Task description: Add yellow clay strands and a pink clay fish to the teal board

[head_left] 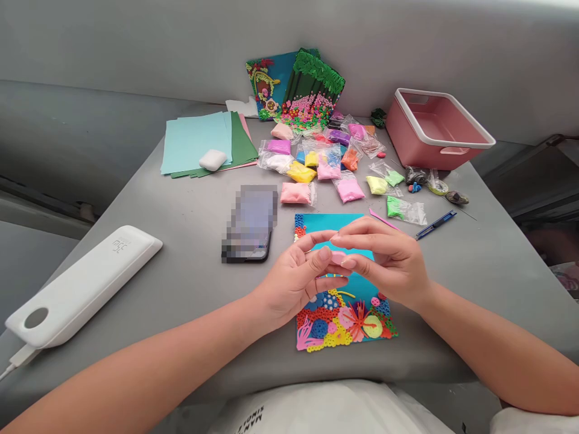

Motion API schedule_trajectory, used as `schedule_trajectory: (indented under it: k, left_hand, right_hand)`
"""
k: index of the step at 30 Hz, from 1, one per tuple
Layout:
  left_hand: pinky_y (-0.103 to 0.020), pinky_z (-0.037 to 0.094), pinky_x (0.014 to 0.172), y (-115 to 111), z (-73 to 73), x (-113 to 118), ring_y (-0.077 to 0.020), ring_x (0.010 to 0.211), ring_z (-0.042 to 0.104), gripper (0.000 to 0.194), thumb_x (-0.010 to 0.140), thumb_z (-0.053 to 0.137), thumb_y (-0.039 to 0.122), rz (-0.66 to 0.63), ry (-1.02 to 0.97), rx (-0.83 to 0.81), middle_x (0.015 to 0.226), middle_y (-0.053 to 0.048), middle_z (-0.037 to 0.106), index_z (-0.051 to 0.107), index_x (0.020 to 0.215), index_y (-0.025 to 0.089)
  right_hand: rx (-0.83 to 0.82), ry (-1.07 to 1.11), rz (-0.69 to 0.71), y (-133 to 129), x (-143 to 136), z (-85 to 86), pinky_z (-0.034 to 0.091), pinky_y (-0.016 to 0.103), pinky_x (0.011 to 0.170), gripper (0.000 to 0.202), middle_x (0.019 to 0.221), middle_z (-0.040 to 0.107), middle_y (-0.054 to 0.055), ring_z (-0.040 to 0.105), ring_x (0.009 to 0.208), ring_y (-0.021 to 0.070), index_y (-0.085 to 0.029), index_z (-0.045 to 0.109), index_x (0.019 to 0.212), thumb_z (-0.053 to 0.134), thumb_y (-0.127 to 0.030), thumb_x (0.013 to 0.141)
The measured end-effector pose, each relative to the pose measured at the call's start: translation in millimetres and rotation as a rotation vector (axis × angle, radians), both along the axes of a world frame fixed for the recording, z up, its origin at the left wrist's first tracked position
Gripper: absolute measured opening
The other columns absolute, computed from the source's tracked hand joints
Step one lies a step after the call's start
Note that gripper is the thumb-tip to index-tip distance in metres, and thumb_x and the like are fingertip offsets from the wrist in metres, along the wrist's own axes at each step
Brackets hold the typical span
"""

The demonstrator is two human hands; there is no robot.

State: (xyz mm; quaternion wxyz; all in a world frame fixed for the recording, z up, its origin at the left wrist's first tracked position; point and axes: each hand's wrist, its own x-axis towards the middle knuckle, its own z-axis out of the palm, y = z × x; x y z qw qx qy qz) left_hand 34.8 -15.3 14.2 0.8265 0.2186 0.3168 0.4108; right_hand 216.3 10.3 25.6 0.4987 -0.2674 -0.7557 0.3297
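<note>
Between the fingers of both hands is a small flattened piece of pink modelling clay (338, 258). My left hand (302, 274) pinches it with the thumb on top, while my right hand (392, 259) meets it from the other side with thumb and fingertips. Both hands hover over a blue picture panel (344, 223) lying on the table. Coral-like clay shapes and ring-dotted clay in red, yellow, pink and blue cover its lower part. A thin pink clay strip (382, 218) lies by its upper right edge. My fingers hide the panel's middle.
Several bags of coloured clay (298, 193) spread behind the panel. A phone (251, 223) lies left of it, a utility knife (436, 225) right. Farther back stand a pink bin (434, 147), coloured paper sheets (194, 135) and two decorated panels (312, 84). A white power bank (85, 283) lies left.
</note>
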Motion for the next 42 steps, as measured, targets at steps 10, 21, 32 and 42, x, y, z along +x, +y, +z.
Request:
schedule_trajectory:
  k: [10,21,32,42]
  left_hand:
    - [-0.024,0.059,0.076,-2.2,2.3,-0.8,-0.0118,0.075,0.073,0.052,0.068,0.093,0.030,0.018,0.012,0.012,0.086,-0.001,0.078,0.065,0.111,0.021]
    - [-0.022,0.057,0.074,-2.0,7.1,-0.1,-0.0109,0.073,0.071,0.046,0.072,0.090,0.024,0.039,0.053,0.024,0.075,0.001,0.076,0.064,0.110,0.020]
    - [-0.031,0.058,0.089,0.7,1.4,0.0,-0.0193,0.102,0.074,0.031,0.091,0.072,0.038,0.189,0.029,-0.004,0.102,-0.008,0.080,0.067,0.115,0.019]
    - [-0.037,0.051,0.105,-3.7,-0.9,-1.0,-0.0230,0.125,0.065,0.032,0.101,0.054,0.043,0.131,-0.005,0.142,0.118,-0.009,0.078,0.065,0.119,0.020]
  right_hand:
    - [-0.028,0.019,0.006,0.7,1.9,-3.4,0.063,0.034,0.081,0.019,0.092,0.074,0.005,0.072,0.086,0.0175,-0.029,0.082,0.099,0.079,-0.019,0.083]
    - [-0.102,0.036,-0.005,-0.2,2.1,-2.4,0.062,0.034,0.079,0.014,0.094,0.076,0.005,0.072,0.087,0.0172,-0.029,0.082,0.099,0.069,-0.030,0.093]
    - [-0.419,0.061,-0.131,4.0,1.3,-6.3,0.056,0.030,0.073,0.039,0.098,0.075,0.007,0.067,0.090,0.0170,-0.024,0.080,0.097,0.057,-0.055,0.097]
    - [-0.619,0.067,-0.110,8.3,0.2,-4.4,0.055,0.025,0.073,0.022,0.085,0.075,0.002,0.066,0.080,0.0127,-0.023,0.080,0.085,0.075,-0.045,0.086]
